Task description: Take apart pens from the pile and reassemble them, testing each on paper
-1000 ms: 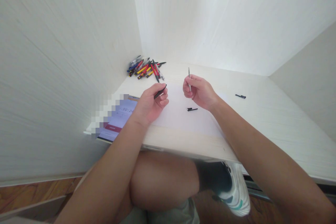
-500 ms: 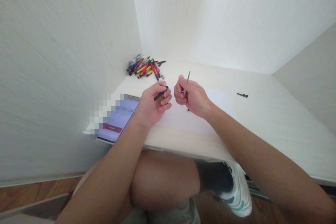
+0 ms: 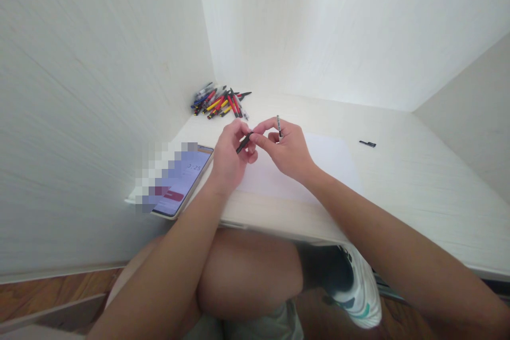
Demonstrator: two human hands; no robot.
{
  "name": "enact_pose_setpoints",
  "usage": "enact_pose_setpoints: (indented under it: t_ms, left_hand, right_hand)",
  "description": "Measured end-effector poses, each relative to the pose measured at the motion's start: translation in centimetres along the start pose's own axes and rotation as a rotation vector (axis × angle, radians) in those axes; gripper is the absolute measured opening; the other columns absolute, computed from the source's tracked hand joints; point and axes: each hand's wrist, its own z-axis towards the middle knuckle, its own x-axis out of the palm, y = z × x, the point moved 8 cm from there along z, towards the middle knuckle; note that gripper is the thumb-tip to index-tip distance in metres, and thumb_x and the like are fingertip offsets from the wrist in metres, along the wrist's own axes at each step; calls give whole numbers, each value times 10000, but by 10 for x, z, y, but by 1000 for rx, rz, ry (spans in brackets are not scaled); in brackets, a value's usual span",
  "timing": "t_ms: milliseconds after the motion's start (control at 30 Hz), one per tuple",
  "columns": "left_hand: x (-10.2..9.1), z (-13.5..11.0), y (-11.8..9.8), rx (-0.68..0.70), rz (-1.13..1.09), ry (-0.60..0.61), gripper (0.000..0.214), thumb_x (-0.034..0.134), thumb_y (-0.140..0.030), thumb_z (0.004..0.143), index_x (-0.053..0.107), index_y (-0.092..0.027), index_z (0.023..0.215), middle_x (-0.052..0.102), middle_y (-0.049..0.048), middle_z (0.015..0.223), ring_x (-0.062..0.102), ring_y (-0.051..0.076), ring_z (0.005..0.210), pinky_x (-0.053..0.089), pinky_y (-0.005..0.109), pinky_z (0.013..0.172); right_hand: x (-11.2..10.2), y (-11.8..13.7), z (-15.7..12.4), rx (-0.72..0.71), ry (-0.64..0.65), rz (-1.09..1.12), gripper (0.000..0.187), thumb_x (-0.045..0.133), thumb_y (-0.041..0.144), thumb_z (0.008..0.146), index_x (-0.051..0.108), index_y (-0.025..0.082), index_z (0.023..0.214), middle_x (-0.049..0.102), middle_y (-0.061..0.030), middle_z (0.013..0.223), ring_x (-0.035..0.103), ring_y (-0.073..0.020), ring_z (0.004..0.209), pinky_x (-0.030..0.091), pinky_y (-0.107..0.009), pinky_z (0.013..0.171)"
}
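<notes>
My left hand [image 3: 231, 154] is closed round a short black pen part [image 3: 243, 143] held above the desk. My right hand [image 3: 289, 149] has come up against it: its thumb and forefinger pinch the upper end of that black part, while its other fingers keep a thin pen refill [image 3: 278, 125] that sticks up out of the fist. Both hands hover over a white sheet of paper [image 3: 330, 156] on the desk.
A heap of coloured pens [image 3: 221, 102] lies in the back left corner. A phone [image 3: 181, 180] with a lit timer screen sits at the desk's left front edge. A small black pen piece [image 3: 367, 143] lies to the right. White walls enclose the desk [image 3: 418, 186].
My right hand has moved left to meet my left hand and now pinches the black part. The black piece that lay on the paper is hidden behind my right hand.
</notes>
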Motion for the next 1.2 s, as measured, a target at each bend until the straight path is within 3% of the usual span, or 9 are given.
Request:
enact_pose_setpoints:
  t_ms: [400,633,767,1200]
  left_hand:
    - [-4,-5,-16,177,73,-120,415,561,-481,1013,547,-222,690,544,-9,625,533,112,555,452,225,530]
    - [-7,-2,-11,162,49,-132,563,421,-658,1017,550,-231,674,539,14,623,563,133,555,440,250,510]
    - [-7,-2,-9,164,29,-124,625,379,-740,987,551,-235,660,530,22,618,577,146,575,431,263,503]
    - [-13,-1,-6,205,50,-158,648,350,-779,969,517,-231,666,524,22,623,563,146,606,366,276,492]
  right_hand:
    - [11,-4,-4,72,43,144,210,806,376,824,706,225,930,702,-52,872,593,-173,750,412,-308,579]
    - [9,-1,-5,51,35,69,191,792,382,841,740,215,918,683,-18,702,467,-129,563,343,-309,536]
    - [9,-1,-6,44,33,53,175,785,380,847,751,219,907,681,-18,701,453,-128,557,321,-307,533]
    - [12,2,-8,53,13,-4,168,805,379,830,751,223,864,550,7,620,379,-131,572,271,-310,559]
